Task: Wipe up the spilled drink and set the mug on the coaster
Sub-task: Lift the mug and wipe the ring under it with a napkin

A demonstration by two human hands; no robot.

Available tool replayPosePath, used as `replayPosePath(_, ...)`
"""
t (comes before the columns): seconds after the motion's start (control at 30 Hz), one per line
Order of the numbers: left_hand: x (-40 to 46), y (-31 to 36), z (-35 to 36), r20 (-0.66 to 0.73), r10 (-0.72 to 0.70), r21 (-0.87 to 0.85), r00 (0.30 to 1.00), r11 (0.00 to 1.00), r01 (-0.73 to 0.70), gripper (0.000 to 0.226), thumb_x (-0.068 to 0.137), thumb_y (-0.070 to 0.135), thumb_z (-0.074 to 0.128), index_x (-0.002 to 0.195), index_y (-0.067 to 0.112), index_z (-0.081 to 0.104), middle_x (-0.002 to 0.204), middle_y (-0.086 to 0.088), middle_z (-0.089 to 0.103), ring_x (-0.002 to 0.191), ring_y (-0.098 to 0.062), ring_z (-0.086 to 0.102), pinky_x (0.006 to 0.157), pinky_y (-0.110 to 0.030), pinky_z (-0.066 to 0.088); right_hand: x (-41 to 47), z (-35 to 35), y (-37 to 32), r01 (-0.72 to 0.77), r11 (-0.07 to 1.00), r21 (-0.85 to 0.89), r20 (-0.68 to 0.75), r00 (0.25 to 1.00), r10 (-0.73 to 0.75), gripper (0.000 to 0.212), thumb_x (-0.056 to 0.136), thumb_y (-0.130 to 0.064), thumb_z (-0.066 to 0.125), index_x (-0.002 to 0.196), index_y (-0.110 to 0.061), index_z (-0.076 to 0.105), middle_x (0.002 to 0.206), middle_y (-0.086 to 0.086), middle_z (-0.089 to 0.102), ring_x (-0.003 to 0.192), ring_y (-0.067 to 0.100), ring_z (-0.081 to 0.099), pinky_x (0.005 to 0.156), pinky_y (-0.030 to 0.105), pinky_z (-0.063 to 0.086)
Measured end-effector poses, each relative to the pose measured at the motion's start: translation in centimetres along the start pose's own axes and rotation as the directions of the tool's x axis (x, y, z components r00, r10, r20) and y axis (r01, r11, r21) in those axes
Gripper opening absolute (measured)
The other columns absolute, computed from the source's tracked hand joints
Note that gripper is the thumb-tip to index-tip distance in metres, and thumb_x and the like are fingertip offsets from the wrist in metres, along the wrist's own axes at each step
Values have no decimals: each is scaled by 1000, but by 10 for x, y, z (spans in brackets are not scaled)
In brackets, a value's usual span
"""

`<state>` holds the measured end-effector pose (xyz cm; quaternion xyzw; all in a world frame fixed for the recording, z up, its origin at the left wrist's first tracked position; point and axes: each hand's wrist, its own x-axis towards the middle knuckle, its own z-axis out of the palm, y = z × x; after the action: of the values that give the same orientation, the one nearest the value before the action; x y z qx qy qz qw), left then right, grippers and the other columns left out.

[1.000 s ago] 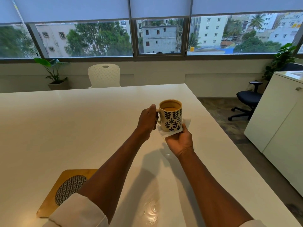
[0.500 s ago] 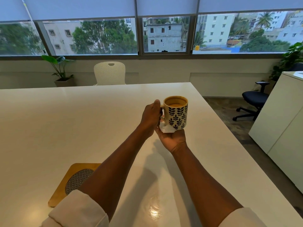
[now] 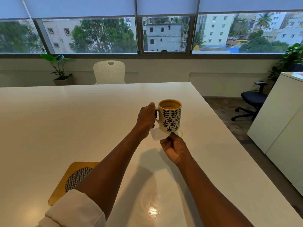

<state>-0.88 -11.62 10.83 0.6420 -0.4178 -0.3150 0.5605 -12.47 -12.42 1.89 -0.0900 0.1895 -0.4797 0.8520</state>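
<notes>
Left hand (image 3: 146,117): closed around the handle of the cream ceramic mug with the dark blue leaf pattern (image 3: 170,116). The mug stands upright, with tan drink visible inside. Whether its base rests on the white glossy surface (image 3: 65,122) or hangs just above it cannot be told.

Right hand (image 3: 175,149): clenched, thumb and fingers pinching the near edge of a white folded paper napkin (image 3: 158,135). The napkin lies flat on the surface directly below and in front of the mug, between the two hands. The right hand sits just nearer the person than the mug, slightly to its right.

A thin tan ring of spilled drink (image 3: 180,132) shows on the surface at the mug's lower right, just beside the napkin's far corner.

The square wooden coaster with a round woven grey centre (image 3: 74,179) lies well apart from the mug, near the person on the left side, partly covered by the left forearm. A rolled cream sleeve (image 3: 73,212) covers the left arm at the bottom edge.
</notes>
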Motion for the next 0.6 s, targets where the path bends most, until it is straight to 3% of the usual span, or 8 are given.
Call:
replayPosePath(0.17,-1,0,2,0,-4,-10,1000,1000,4,43,103,37,29,67,16,41,59,0,39,50,-11,33,45,-22,32,-7,-7,-9,106,994,28,-11,994,-106,57,71,1,66,127,-7,54,109,18,68,84,28,74,64,38,62)
replayPosePath(0.33,-4,2,1,30,7,-79,1000,997,-5,44,102,34,30,64,15,38,51,4,36,39,-6,28,40,-21,27,-6,-13,-29,246,968,44,-41,969,-245,29,91,0,57,118,-8,59,99,14,74,84,25,75,72,38,63)
replayPosePath(0.43,-5,3,3,39,1,-93,999,996,2,44,102,33,30,62,15,37,51,3,35,40,-7,27,41,-21,27,-4,-11,-39,315,948,-44,-56,947,-317,34,91,-2,60,124,-10,58,111,14,70,87,25,74,80,41,60)
replayPosePath(0.6,-11,5,11,74,21,-94,997,995,-14,44,103,33,30,63,15,39,52,3,36,41,-7,29,42,-22,28,8,-4,-43,322,938,-127,-105,936,-335,23,94,-1,56,113,-12,61,106,12,70,87,25,72,64,35,62)
